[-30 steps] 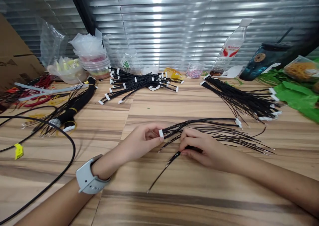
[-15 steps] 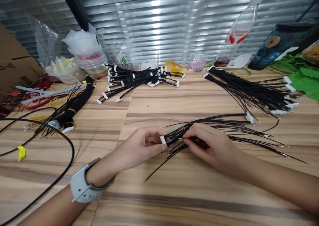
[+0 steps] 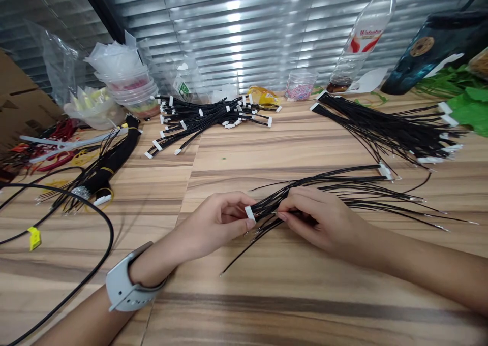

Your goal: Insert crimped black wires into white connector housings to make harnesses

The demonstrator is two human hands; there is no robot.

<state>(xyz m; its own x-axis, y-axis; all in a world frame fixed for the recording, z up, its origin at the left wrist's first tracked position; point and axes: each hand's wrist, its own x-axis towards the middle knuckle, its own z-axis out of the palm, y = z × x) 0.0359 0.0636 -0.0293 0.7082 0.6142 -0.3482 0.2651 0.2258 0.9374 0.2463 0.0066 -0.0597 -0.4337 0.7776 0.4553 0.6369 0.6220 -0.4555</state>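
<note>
My left hand (image 3: 217, 221), with a grey watch on its wrist, pinches a small white connector (image 3: 250, 213) between thumb and fingers. My right hand (image 3: 324, 221) is closed on a thin black wire (image 3: 284, 213) whose tip points at the connector. Both hands rest on the wooden table (image 3: 267, 295), on top of a loose fan of black wires (image 3: 366, 193) that spreads to the right. One loose wire (image 3: 240, 257) trails toward me from under the hands.
A heap of black wires with white connectors (image 3: 206, 120) lies at the back centre and another bundle (image 3: 385, 127) at the back right. A tied black bundle (image 3: 110, 163) and a thick black cable (image 3: 97, 264) are on the left. Plastic tubs (image 3: 125, 87), a bottle (image 3: 358, 41) and green sheets (image 3: 468, 112) line the back.
My right hand has lifted from the table onto the wire fan and brought a wire tip up to the connector held by my left hand. The view has shifted slightly.
</note>
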